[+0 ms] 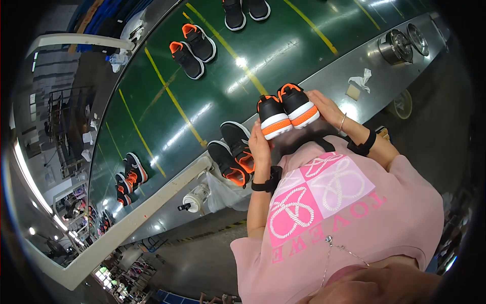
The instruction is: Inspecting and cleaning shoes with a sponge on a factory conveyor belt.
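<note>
A pair of black sneakers (292, 109) with white soles and orange heel patches is held side by side between my two hands, heels toward me. My left hand (259, 146) presses against the outer side of the left shoe. On the outer side of the right shoe, my right hand (326, 107) grips with its fingers along the upper. Part of the fingers of both hands is hidden by the shoes. Close to my left hand, a second pair of black sneakers (230, 152) with orange linings rests on the metal ledge, toes pointing away.
Beyond the ledge (377, 83) runs a green conveyor belt (197, 104) with yellow lines, carrying several more sneakers (194, 50). A metal pot (395, 46), a crumpled tissue (360, 80) and a tan block (353, 92) lie to the right. A lidded cup (196, 197) stands left, beside a pale post (136, 230).
</note>
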Tool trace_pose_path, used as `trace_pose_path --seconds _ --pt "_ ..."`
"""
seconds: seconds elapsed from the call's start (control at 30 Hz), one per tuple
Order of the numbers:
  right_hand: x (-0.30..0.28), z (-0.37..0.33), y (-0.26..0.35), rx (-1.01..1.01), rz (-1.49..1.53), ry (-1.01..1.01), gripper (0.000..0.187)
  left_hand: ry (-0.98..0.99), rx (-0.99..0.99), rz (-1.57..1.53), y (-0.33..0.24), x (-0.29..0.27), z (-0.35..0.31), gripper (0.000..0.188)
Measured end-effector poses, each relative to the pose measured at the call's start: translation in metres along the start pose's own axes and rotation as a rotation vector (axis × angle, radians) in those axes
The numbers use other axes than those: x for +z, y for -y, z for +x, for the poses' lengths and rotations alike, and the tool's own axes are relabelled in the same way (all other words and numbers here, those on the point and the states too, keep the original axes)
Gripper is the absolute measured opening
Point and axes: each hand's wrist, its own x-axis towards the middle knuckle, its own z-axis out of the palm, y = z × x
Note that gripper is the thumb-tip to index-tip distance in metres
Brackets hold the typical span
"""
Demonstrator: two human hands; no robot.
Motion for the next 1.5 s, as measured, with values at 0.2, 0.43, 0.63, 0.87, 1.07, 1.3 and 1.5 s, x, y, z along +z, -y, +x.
trace_pose_path --seconds 0.2,0.43,0.63,0.87,1.07,1.3,1.5 --pt "-0.003 0.003 0.008 0.038 -0.013 0.054 0.054 0.008 0.033 0.037 -0.002 -0.002 -0.001 0.046" --pt "-0.005 0.007 -0.004 -0.003 -0.007 0.065 0.052 0.0 0.023 0.06 -0.003 -0.001 0.0 0.046" --pt "-0.012 -0.005 0.027 0.115 0.042 0.158 0.052 0.095 0.015 0.096 -0.001 -0.006 -0.001 0.047" --pt "-0.013 -0.01 0.001 0.199 -0.122 0.241 0.077 0.22 -0.148 0.236 0.001 -0.012 -0.009 0.067" --pt "-0.009 -0.014 0.019 0.257 0.199 0.264 0.075 0.272 -0.268 0.219 -0.013 0.0 -0.021 0.072" --pt "-0.011 -0.009 0.037 0.358 0.279 0.313 0.066 0.32 -0.363 -0.008 -0.012 0.003 -0.03 0.071" --pt "-0.002 -0.01 0.025 0.33 0.397 0.23 0.067 0.221 -0.214 0.118 -0.029 0.007 -0.026 0.073"
